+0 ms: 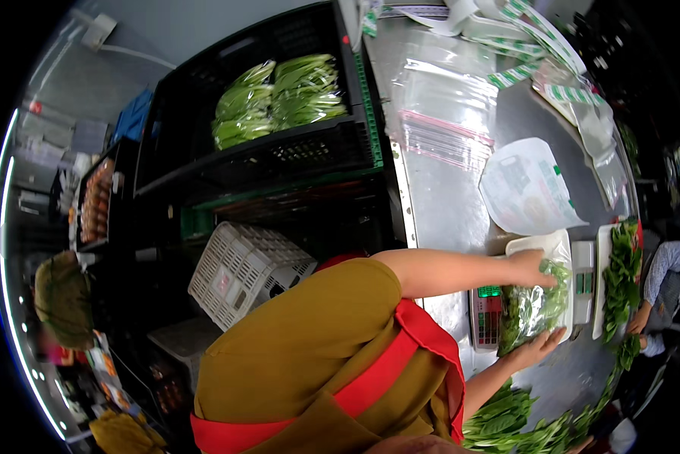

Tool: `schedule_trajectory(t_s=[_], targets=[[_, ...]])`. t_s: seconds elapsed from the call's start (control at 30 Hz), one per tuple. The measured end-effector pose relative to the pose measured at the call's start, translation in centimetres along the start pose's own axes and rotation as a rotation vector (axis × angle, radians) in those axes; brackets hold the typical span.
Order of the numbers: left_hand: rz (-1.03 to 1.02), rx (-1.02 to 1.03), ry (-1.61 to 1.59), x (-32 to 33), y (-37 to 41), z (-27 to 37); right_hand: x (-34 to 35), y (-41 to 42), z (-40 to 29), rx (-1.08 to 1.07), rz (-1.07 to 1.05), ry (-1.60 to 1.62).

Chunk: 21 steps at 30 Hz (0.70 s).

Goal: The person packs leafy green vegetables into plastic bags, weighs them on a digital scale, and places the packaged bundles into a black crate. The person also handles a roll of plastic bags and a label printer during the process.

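Observation:
A clear plastic bag of leafy greens (530, 312) lies over a white tray (567, 249) on a scale with a lit display and keypad (487, 323). My left hand (534, 268) grasps the bag at its upper end in the picture, fingers over the plastic. At the lower end, my right hand (535, 347) cups the bag's side with fingers extended. Its palm is partly hidden. Loose leafy greens (499, 417) lie on the metal table below my right forearm. A printed white plastic sheet or bag (530, 187) rests just above the tray.
Flat clear zip bags (447, 113) and green-printed strips (544, 34) cover the table's far end. A black crate (249, 156) holds bagged greens (306, 91); a white basket (243, 272) stands below. Across the table, a co-worker's hand (639, 318) is beside more greens (621, 278).

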State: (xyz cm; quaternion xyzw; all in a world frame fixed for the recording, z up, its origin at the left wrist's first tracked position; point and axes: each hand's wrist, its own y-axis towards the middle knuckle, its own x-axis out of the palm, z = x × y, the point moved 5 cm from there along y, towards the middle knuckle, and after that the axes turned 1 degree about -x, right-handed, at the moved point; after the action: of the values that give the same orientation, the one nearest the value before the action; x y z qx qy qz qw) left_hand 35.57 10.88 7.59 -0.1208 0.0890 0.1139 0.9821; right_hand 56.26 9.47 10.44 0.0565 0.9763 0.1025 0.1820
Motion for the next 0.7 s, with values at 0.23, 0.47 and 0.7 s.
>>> schedule_trajectory(t_s=[0.23, 0.47, 0.7], targets=[[-0.217, 0.374, -0.987, -8.6, -11.5, 8.2, -0.4, -3.2, -16.0, -0.478, 0.139, 0.177], [0.029, 0.383, -0.827, -22.8, -23.0, 4.8, 9.1, -8.2, -12.8, 0.036, -0.417, 0.459], [0.926, 0.471, -0.013, -48.1, -45.4, 5.9, 12.8, -14.9, -14.0, -0.068, -0.948, 0.328]])
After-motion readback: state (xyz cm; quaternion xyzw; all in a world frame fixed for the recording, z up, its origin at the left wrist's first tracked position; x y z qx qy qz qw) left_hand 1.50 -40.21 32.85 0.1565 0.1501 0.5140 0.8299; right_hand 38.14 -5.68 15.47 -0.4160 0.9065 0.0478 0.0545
